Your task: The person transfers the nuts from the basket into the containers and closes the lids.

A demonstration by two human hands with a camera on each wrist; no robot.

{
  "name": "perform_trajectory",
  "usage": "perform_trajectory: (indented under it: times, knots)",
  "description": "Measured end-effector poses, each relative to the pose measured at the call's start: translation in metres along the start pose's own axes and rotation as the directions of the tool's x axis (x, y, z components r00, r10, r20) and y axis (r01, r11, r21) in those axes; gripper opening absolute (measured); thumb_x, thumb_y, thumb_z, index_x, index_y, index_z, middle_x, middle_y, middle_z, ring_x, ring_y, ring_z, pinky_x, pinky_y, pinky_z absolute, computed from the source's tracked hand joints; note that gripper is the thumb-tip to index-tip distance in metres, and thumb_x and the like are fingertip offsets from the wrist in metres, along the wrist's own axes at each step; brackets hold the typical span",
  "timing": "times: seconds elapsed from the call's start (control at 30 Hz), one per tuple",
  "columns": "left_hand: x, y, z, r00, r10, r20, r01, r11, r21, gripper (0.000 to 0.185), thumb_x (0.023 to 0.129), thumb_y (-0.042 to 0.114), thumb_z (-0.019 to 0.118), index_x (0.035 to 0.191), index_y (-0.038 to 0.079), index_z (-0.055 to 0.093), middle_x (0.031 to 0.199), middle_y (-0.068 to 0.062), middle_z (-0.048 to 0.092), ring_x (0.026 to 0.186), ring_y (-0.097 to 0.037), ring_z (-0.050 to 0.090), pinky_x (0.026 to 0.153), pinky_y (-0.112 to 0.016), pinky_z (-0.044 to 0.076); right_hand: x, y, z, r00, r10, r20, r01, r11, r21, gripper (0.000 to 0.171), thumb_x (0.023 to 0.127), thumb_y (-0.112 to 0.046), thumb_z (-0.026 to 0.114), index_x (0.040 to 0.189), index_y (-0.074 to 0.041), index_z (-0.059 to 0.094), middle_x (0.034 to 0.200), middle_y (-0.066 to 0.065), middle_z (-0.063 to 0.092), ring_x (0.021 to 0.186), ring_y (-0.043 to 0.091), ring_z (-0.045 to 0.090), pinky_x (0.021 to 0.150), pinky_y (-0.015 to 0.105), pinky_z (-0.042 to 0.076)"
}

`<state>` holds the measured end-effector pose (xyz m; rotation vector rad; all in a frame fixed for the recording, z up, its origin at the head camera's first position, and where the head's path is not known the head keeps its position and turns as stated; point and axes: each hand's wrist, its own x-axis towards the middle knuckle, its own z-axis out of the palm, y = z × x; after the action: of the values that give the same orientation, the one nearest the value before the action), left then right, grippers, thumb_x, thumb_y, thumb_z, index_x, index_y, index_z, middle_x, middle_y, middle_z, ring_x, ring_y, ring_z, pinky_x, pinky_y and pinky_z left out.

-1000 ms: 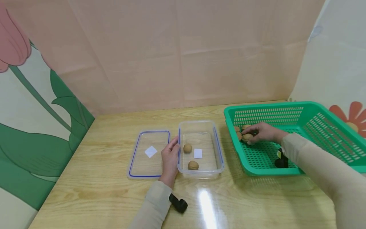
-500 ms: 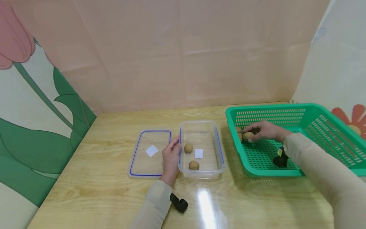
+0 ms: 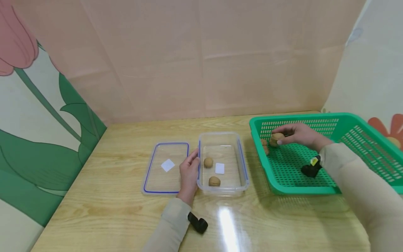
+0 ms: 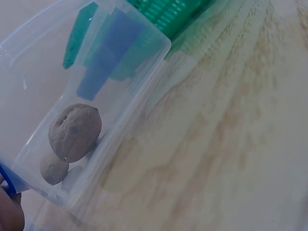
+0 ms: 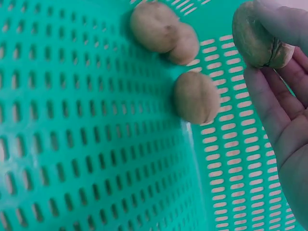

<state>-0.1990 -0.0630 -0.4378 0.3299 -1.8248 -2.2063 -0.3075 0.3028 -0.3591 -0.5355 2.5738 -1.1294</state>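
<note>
My right hand (image 3: 299, 134) pinches a walnut (image 5: 255, 36) between thumb and fingers, raised above the floor of the green basket (image 3: 302, 190). Several walnuts (image 5: 196, 97) lie against the basket's left side, partly behind the rim in the head view. On the table, my left hand (image 3: 189, 173) rests along the left wall of a clear plastic container (image 3: 237, 188), fingers fairly straight on its outside. Inside that container sit two walnuts (image 3: 208, 162), one near the left wall and one by the front; both also show through its side in the left wrist view.
A clear lid (image 3: 157, 182) with a blue seal lies flat left of the container, a white square on it. Another white square (image 3: 219, 168) shows in the container. Black wrist cameras (image 3: 198, 224) are strapped to both sleeves. A draped backdrop (image 3: 201, 70) stands behind the table.
My right hand has lifted the walnut up from beside the other walnuts in the basket and shifted slightly right. My left hand stays at the container.
</note>
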Motion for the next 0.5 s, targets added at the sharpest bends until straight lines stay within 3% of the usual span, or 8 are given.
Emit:
perform_trajectory:
  times: [0.1,0.23,0.5]
  knots:
    - [0.0,0.0,0.0,1.0,0.014,-0.006,-0.014,1.0,0.004,0.034,0.087,0.005,0.053,0.119,0.01,0.062,0.128,-0.004,0.058,0.126,-0.019,0.045,0.105,-0.034,0.038,-0.001,-0.005,-0.001,1.0,-0.024,-0.016,0.025,0.998,0.054,0.051,0.081,-0.021,0.071,0.124,0.0,0.054,0.101,-0.015,0.065,0.091,0.002,0.06,0.077,0.021,0.051]
    - [0.0,0.0,-0.001,1.0,0.011,-0.003,-0.011,1.0,0.007,0.034,0.087,0.006,0.053,0.12,0.01,0.062,0.128,-0.004,0.058,0.126,-0.019,0.045,0.105,-0.034,0.038,-0.003,-0.014,-0.001,0.998,-0.049,-0.033,0.052,0.994,0.099,0.048,0.084,-0.02,0.068,0.126,-0.003,0.054,0.102,-0.013,0.065,0.092,0.005,0.06,0.077,0.024,0.052]
    - [0.0,0.0,-0.001,1.0,0.007,-0.001,-0.007,1.0,0.002,0.034,0.087,0.006,0.053,0.119,0.011,0.063,0.128,-0.003,0.058,0.126,-0.017,0.045,0.104,-0.034,0.039,-0.001,-0.041,0.01,0.991,-0.003,-0.131,0.021,0.99,0.141,0.05,0.083,-0.022,0.069,0.128,-0.008,0.054,0.102,-0.011,0.063,0.094,0.007,0.057,0.078,0.022,0.049]
